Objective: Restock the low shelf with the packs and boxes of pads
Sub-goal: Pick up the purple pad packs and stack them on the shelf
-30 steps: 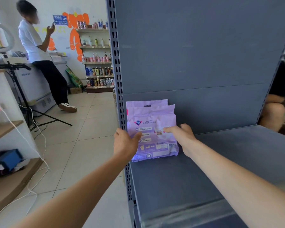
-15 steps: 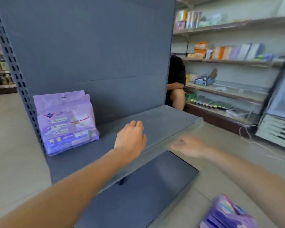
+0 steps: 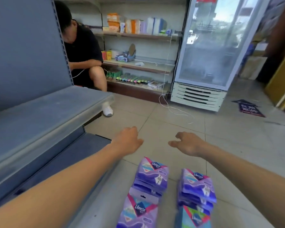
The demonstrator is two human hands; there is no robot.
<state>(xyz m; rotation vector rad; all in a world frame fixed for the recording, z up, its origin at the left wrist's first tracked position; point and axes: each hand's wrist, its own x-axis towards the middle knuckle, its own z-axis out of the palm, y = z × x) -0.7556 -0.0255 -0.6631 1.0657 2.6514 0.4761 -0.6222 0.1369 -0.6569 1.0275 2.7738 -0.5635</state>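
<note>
The grey-blue metal shelving unit [image 3: 23, 46] is filling the left side, its flat back panel running up beside a perforated upright. The low shelf [image 3: 39, 116] is jutting out from it as a smooth, matte sheet with a cloudy clear plastic strip along its front edge, and nothing is showing on the part in view. Pale glossy floor tiles [image 3: 237, 145] are spreading across the rest of the ground. A tall white fridge [image 3: 209, 46] with a glass door and a slatted vent is standing at the back right. A person in a black shirt [image 3: 84, 48] is sitting behind the unit, next to wall shelves [image 3: 138, 66] carrying small boxes.

The purple packs of pads [image 3: 152, 175] are lying on the tiles in two short rows at the bottom of the view, soft shiny plastic pouches piled on one another, well apart from the low shelf. A teal pack [image 3: 192, 217] is sitting nearest in the right row.

The left hand [image 3: 129, 142] is hovering beyond the packs, its fingers loosely curled and gripping nothing. The right hand [image 3: 186, 143] is hovering beside it, its fingers spread and slightly bent, also empty. A thin white cable [image 3: 176, 111] is looping across the floor near the fridge.
</note>
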